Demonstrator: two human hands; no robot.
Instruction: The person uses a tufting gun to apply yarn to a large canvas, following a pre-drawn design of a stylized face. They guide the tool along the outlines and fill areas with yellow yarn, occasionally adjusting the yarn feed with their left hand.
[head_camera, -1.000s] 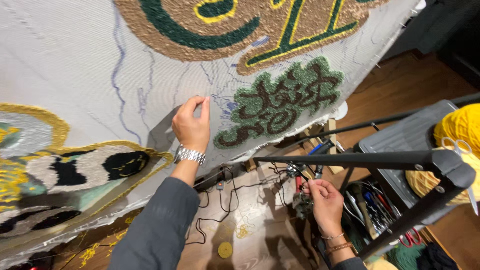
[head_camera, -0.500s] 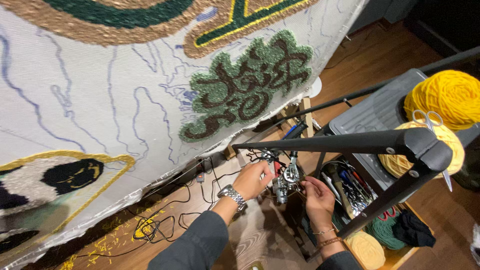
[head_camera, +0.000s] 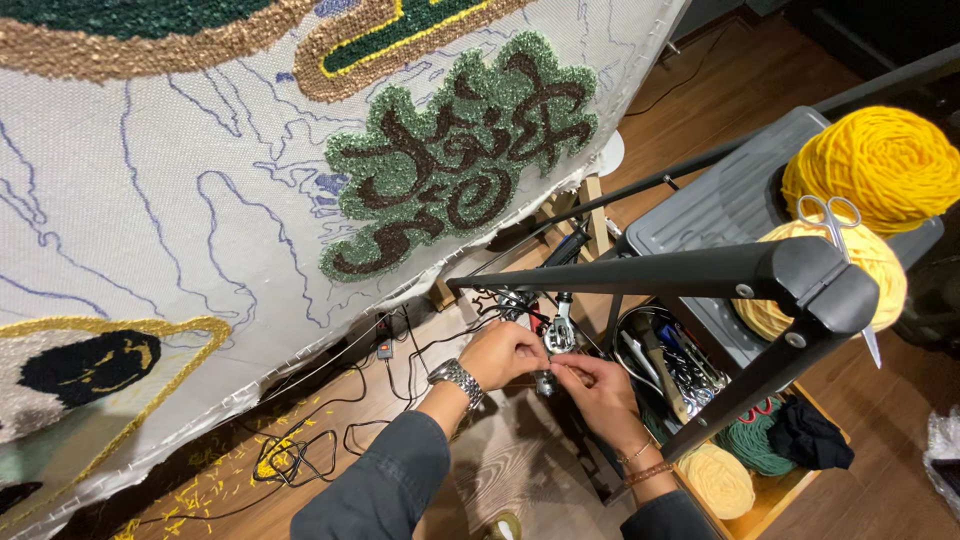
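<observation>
No packages, labels, signs (or screens) visible

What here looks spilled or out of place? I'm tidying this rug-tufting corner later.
Yellow yarn scraps lie strewn on the wooden floor under the white tufting cloth, among loose black cables. Silver scissors rest on a pale yellow yarn ball, blades hanging past its edge. Both hands work at a small metal tool.

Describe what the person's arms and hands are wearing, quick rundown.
Both arms are in dark grey long sleeves, pushed a little up the forearms. The left hand has a silver metal-link wristwatch at the wrist. The right hand has thin bracelets at the wrist, one gold-toned, one brownish. No gloves; I can't make out any rings.
</observation>
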